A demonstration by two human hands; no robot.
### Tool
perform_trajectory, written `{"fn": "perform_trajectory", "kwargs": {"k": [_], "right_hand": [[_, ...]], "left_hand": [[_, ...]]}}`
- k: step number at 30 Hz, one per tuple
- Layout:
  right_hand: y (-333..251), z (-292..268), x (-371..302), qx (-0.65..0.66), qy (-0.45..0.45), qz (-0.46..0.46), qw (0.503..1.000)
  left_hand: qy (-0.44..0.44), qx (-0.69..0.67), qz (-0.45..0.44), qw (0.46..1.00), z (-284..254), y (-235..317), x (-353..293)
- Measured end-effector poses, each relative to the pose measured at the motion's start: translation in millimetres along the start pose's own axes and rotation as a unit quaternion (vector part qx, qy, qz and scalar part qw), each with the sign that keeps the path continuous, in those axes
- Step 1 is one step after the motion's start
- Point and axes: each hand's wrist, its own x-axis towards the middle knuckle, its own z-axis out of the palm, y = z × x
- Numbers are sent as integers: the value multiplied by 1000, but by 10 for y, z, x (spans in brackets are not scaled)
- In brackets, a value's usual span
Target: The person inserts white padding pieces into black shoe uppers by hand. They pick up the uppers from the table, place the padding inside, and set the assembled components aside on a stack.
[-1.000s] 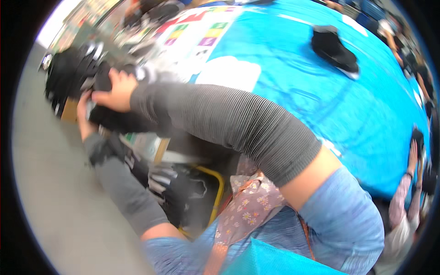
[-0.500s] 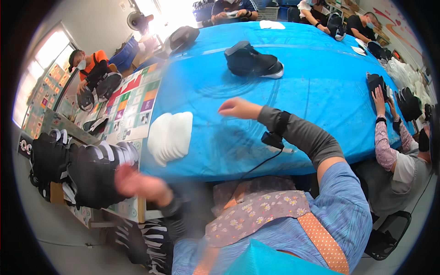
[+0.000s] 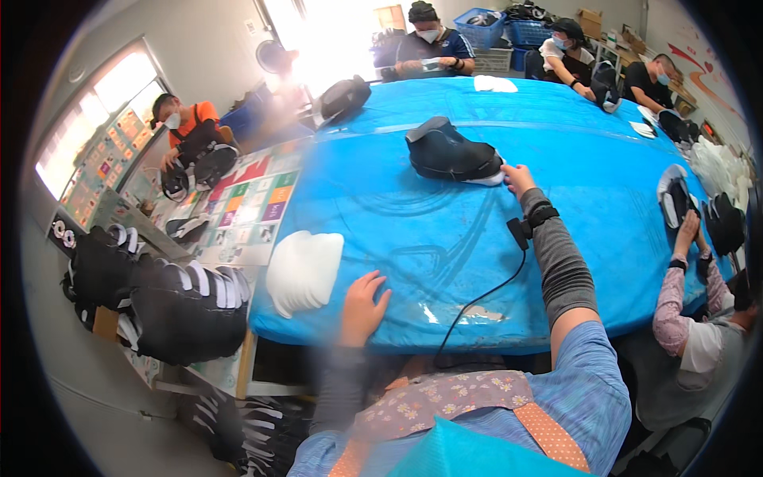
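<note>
At lower centre, the left hand [image 3: 366,308], fingers spread, holds nothing beside the white pads [image 3: 304,274]. Farther up, the right hand [image 3: 520,180] touches the toe of a black shoe [image 3: 453,153] at upper centre; whether it grips cannot be told. The shoe looks light, pliable, best held by that end. At upper left, a coloured panel's [image 3: 102,163] print is illegible.

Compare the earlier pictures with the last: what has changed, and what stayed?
Both hands have left the pile of black shoe uppers at the left. The right hand has gone forward and right, to the white-edged end of the black high-top shoe; whether it grips is unclear. The left hand has moved right, beside the white insole-shaped pieces, holding nothing. Shoe and pieces remain on the blue table cover.
</note>
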Motion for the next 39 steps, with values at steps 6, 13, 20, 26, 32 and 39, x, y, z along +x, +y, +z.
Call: {"fn": "perform_trajectory", "kwargs": {"k": [6, 13, 20, 26, 32, 39], "right_hand": [[-83, 353, -352, 185, -114, 49, 975], [-1001, 372, -1744, -221, -149, -506, 820], [-1060, -210, -2897, -388, -196, -733, 524], [-483, -893, -3279, -446, -195, -539, 687], [-532, -836, -3763, -426, -174, -356, 813], [-1009, -1539, -4163, -439, -67, -330, 833]], "left_hand": [[12, -44, -8, 999, 47, 49, 8], [-6, -71, -15, 997, 65, 52, 53], [97, -51, -104, 989, 109, -133, -54], [76, -217, -159, 960, -1, -18, -5], [9, -155, -102, 983, -22, 39, 25], [-12, -45, -22, 999, 33, 19, -3]]}}
